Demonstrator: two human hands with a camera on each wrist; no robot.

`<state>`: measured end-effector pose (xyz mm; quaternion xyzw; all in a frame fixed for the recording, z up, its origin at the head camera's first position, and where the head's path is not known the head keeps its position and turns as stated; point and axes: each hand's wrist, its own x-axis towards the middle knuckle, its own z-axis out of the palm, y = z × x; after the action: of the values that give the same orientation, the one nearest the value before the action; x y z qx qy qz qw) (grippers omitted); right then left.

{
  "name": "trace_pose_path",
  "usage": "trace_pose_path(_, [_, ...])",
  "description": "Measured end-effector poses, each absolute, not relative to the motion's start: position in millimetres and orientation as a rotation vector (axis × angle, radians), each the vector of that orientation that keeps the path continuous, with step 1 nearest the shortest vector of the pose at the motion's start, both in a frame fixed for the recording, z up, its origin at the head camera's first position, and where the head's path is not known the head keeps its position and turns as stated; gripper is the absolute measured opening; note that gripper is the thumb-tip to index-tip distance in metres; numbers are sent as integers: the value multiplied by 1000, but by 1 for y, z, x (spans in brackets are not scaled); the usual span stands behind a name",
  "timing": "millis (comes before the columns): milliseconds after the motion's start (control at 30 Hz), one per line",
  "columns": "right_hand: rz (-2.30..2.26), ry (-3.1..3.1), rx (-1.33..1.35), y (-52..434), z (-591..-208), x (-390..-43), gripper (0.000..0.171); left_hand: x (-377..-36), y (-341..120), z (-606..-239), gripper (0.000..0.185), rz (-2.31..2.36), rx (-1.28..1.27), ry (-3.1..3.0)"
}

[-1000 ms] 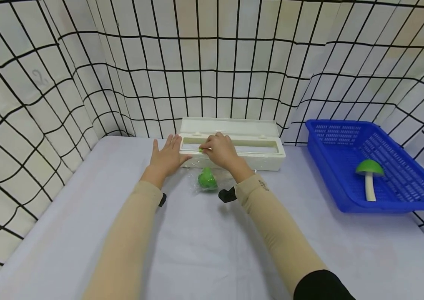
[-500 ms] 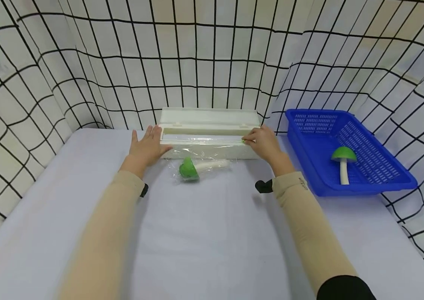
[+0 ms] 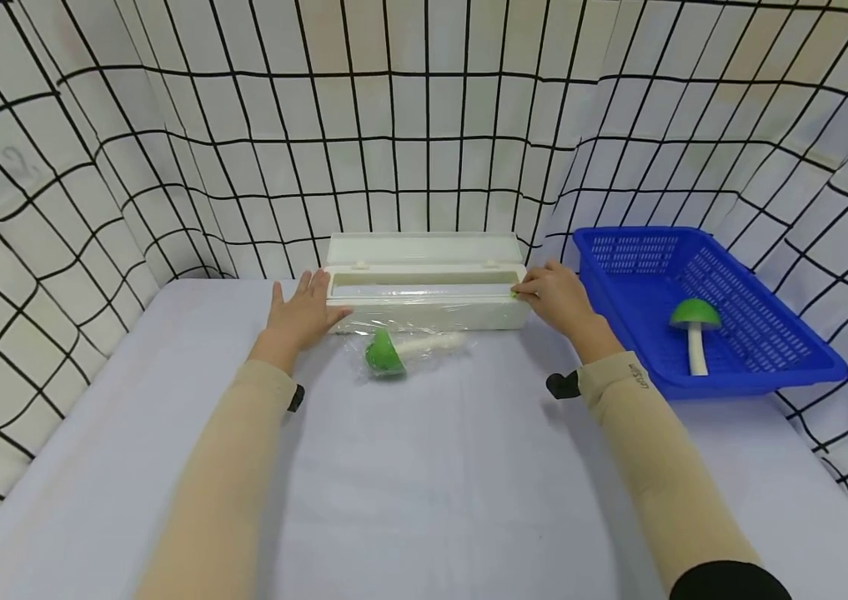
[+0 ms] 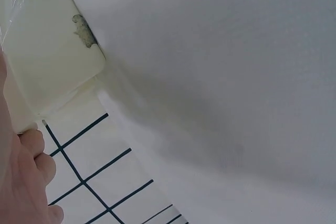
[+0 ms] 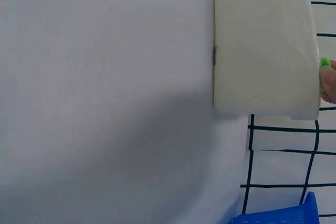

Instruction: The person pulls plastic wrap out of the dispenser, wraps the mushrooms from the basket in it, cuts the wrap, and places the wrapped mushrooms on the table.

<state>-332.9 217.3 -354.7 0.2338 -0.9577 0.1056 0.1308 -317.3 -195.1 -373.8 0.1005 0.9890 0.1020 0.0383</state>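
A white cling film dispenser box [image 3: 461, 316] stands at the back of the table, its lid [image 3: 427, 248] raised and a roll of film [image 3: 424, 291] inside. My left hand [image 3: 300, 313] rests against its left end, fingers extended and thumb along the front. At the right end, my right hand [image 3: 560, 296] pinches a small green slide cutter [image 5: 325, 63] on the box's front rim. Clear film hangs over the front. Just before the box lies a toy mushroom with a green cap [image 3: 383, 356] and white stem, wrapped in clear film.
To the right stands a blue plastic basket [image 3: 761, 385], holding another green-capped mushroom [image 3: 696, 315]. Black wire mesh [image 3: 427, 137] encloses the back and sides of the table, which bears a white cloth [image 3: 424, 475].
My right hand has slid the green cutter along the box from left of the middle to its right end. The left hand has stayed at the left end. The head view has shifted slightly.
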Motion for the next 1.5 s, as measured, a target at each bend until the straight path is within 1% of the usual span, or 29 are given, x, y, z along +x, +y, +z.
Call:
trace_pose_path(267, [159, -2654, 749, 231, -355, -335, 21, -316, -194, -373, 84, 330, 315, 3047])
trace_pose_path(600, [152, -2657, 718, 225, -357, -338, 21, -312, -195, -367, 85, 333, 269, 3022])
trace_pose_path(800, [207, -2751, 634, 221, -359, -335, 23, -312, -196, -368, 87, 355, 282, 3014])
trace_pose_path(1100, [304, -2813, 587, 220, -358, -329, 35, -310, -197, -376, 92, 468, 254, 2971])
trace_pose_path(1333, [410, -2868, 617, 208, -357, -322, 45, -308, -200, -374, 86, 540, 252, 2959])
trace_pose_path(1400, [400, -2860, 627, 205, -358, -321, 44, -307, -201, -371, 84, 582, 255, 2963])
trace_pose_path(1500, [397, -2785, 641, 202, -364, -321, 35, -306, -201, -370, 82, 628, 238, 2979])
